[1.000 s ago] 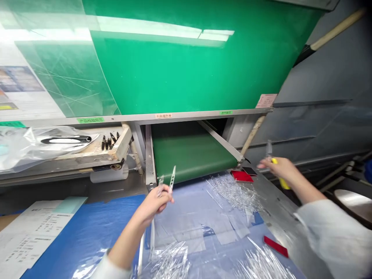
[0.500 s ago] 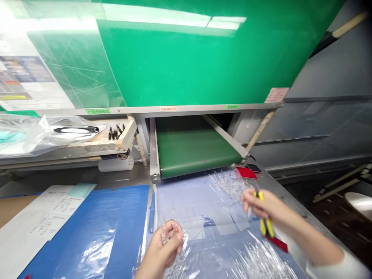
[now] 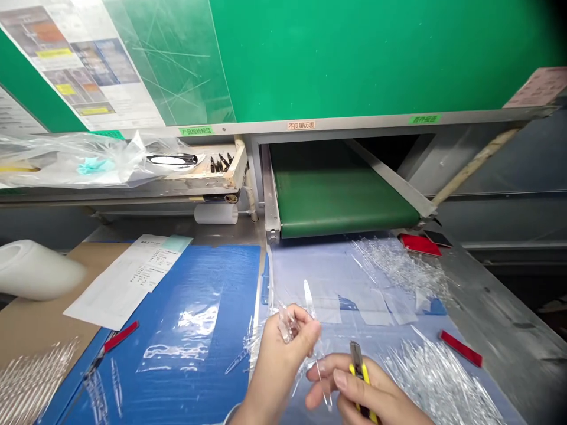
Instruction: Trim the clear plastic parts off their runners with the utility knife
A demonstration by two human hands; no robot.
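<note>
My left hand [image 3: 286, 345] is closed on a small clear plastic part [image 3: 297, 319] whose thin strip sticks upward. My right hand [image 3: 358, 392] sits just to its right, low in the view, fingers wrapped round yellow-handled cutters [image 3: 359, 378] with the jaws pointing up. The two hands almost touch over a clear plastic sheet [image 3: 336, 283] on the bench. Piles of clear plastic strips lie to the right [image 3: 434, 378] and farther back [image 3: 398, 265].
A green conveyor belt [image 3: 336, 200] ends at the bench's back edge under a green panel. A blue sheet [image 3: 195, 307] and a printed paper [image 3: 133, 277] lie at left, with a white roll [image 3: 35, 268]. Red pieces [image 3: 460, 348] [image 3: 419, 244] sit at right.
My right hand came in from the far right with the cutters and now sits beside my left hand. My left hand dropped nearer. The camera has tilted down and to the left.
</note>
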